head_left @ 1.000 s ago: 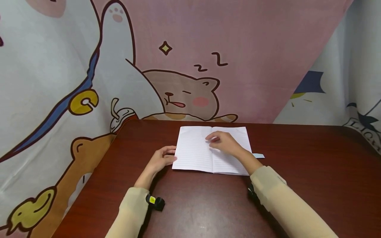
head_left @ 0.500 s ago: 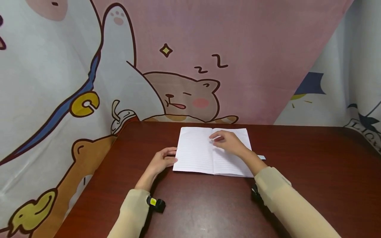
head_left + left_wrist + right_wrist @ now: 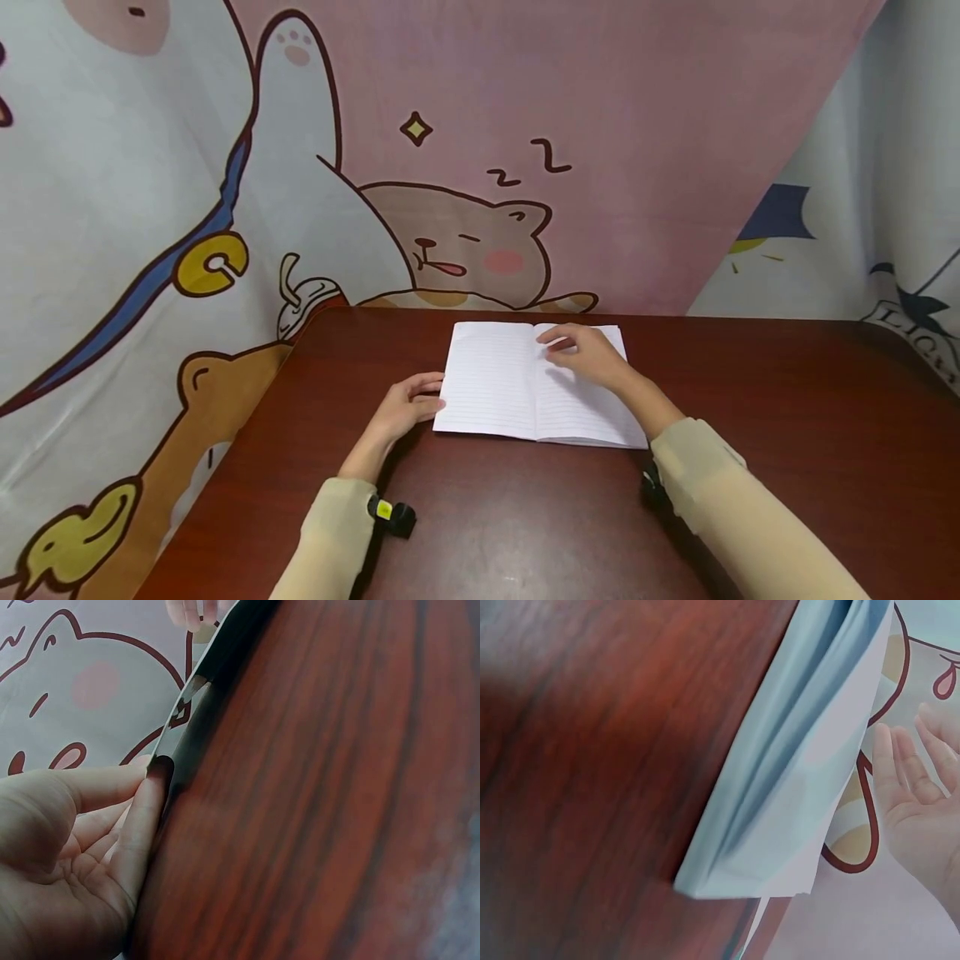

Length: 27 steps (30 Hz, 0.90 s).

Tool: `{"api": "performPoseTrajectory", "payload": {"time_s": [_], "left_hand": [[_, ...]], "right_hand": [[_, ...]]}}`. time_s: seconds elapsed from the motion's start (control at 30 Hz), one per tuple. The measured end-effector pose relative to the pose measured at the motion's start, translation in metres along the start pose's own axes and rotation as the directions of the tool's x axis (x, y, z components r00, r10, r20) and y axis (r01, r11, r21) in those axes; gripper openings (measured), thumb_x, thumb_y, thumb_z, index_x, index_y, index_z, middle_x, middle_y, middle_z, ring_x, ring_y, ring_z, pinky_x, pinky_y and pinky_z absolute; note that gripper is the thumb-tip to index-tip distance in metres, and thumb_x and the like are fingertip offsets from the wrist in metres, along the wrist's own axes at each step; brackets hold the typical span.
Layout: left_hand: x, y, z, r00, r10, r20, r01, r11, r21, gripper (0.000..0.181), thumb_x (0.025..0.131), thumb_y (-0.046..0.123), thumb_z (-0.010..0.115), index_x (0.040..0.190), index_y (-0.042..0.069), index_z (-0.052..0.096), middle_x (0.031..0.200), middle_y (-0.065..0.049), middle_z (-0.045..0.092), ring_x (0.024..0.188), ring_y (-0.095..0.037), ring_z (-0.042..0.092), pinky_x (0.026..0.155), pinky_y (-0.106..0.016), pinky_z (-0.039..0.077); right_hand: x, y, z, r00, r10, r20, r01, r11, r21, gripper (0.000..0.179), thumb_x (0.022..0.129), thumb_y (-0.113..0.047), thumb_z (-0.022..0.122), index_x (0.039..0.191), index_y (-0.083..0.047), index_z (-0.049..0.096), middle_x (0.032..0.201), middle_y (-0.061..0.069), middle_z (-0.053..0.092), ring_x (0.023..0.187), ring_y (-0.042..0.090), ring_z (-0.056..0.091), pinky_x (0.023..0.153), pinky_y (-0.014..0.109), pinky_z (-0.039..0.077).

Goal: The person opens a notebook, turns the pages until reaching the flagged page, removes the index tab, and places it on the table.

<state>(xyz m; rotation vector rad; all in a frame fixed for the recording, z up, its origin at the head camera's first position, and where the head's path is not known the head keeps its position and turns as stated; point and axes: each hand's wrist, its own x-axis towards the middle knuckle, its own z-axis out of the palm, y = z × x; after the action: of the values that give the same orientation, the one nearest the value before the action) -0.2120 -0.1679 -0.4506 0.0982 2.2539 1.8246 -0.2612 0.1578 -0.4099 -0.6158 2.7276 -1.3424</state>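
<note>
An open notebook (image 3: 489,383) with lined white pages lies on the dark red-brown table. At its left edge my left hand (image 3: 399,408) pinches the notebook; the left wrist view shows that hand (image 3: 71,847) with the thumb on top and a finger under the thin edge. Over the upper part of the right page is my right hand (image 3: 591,357), fingers loosely bent and holding nothing. Seen from the right wrist, the notebook's pages (image 3: 795,787) stand slightly fanned at the lower edge, and the right hand (image 3: 922,795) hovers above, apart from the paper.
The glossy table (image 3: 787,417) reaches to a cloth backdrop (image 3: 637,125) printed with cartoon animals, which hangs behind and along the left side. Black wrist cameras sit at both sleeves, the left camera (image 3: 393,515) close to the tabletop.
My right hand has slid rightward from the centre fold over the right page. The pale strip sticking out past the notebook's right edge is out of sight now. My left hand stays at the left edge.
</note>
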Motion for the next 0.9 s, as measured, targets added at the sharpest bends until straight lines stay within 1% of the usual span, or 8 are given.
{"api": "performPoseTrajectory", "payload": {"time_s": [0.13,0.23,0.4,0.57,0.7,0.8,0.9], "left_hand": [[0.001,-0.001,-0.001,1.000,-0.001,-0.002,0.001,1.000,0.002,0.049,0.092,-0.004,0.064,0.139,-0.005,0.051,0.135,-0.030,0.056,0.105,-0.019,0.067,0.081,-0.025,0.058],[0.000,-0.001,-0.001,1.000,-0.002,-0.003,0.002,1.000,0.009,0.049,0.092,-0.003,0.064,0.139,-0.005,0.051,0.135,-0.030,0.056,0.105,-0.020,0.067,0.081,-0.026,0.058],[0.000,-0.001,0.000,1.000,-0.009,-0.007,0.009,1.000,0.010,0.049,0.092,-0.002,0.065,0.139,-0.004,0.052,0.135,-0.028,0.056,0.103,-0.016,0.067,0.081,-0.025,0.058],[0.000,-0.002,0.000,1.000,-0.007,-0.004,0.007,1.000,0.002,0.049,0.092,-0.004,0.064,0.139,-0.004,0.052,0.135,-0.029,0.056,0.103,-0.017,0.067,0.079,-0.023,0.057],[0.000,-0.001,0.000,1.000,-0.004,-0.005,0.004,1.000,-0.003,0.049,0.092,-0.004,0.064,0.139,-0.004,0.052,0.135,-0.029,0.056,0.104,-0.018,0.067,0.079,-0.024,0.058],[0.000,-0.001,0.001,1.000,-0.013,-0.009,0.012,1.000,-0.012,0.049,0.091,-0.005,0.064,0.139,-0.003,0.053,0.135,-0.027,0.057,0.103,-0.017,0.067,0.079,-0.024,0.058],[0.000,-0.001,0.001,1.000,-0.017,-0.008,0.017,1.000,-0.015,0.050,0.091,-0.005,0.064,0.140,-0.002,0.053,0.135,-0.027,0.057,0.102,-0.016,0.067,0.079,-0.023,0.058]], "right_hand": [[-0.001,0.003,-0.004,1.000,-0.018,-0.012,0.018,1.000,-0.015,0.028,0.091,-0.005,0.067,0.118,0.000,0.069,0.126,0.021,0.067,0.110,0.037,0.068,0.082,0.033,0.054],[-0.002,0.005,-0.007,1.000,-0.024,-0.015,0.024,1.000,-0.008,0.028,0.091,-0.004,0.067,0.118,0.002,0.068,0.127,0.021,0.065,0.110,0.038,0.068,0.082,0.033,0.054],[-0.004,0.008,-0.011,0.999,-0.033,-0.022,0.033,0.999,0.002,0.028,0.092,-0.003,0.066,0.118,0.004,0.067,0.126,0.022,0.066,0.110,0.039,0.068,0.084,0.034,0.054],[-0.005,0.008,-0.015,0.999,-0.003,-0.041,0.003,1.000,-0.022,0.029,0.092,-0.006,0.068,0.119,0.001,0.068,0.125,0.020,0.068,0.109,0.037,0.069,0.084,0.032,0.054],[-0.006,0.008,-0.018,0.998,0.000,-0.057,-0.002,0.999,-0.033,0.029,0.091,-0.006,0.069,0.119,0.000,0.069,0.125,0.020,0.068,0.108,0.037,0.069,0.082,0.029,0.053],[-0.007,0.008,-0.021,0.998,0.004,-0.064,-0.007,0.999,-0.038,0.029,0.091,-0.006,0.069,0.119,0.000,0.069,0.125,0.019,0.068,0.108,0.036,0.069,0.084,0.031,0.053],[-0.008,0.008,-0.023,0.997,0.017,-0.069,-0.020,0.999,-0.046,0.029,0.092,-0.008,0.069,0.120,-0.001,0.069,0.125,0.018,0.068,0.109,0.036,0.069,0.089,0.039,0.053]]}}
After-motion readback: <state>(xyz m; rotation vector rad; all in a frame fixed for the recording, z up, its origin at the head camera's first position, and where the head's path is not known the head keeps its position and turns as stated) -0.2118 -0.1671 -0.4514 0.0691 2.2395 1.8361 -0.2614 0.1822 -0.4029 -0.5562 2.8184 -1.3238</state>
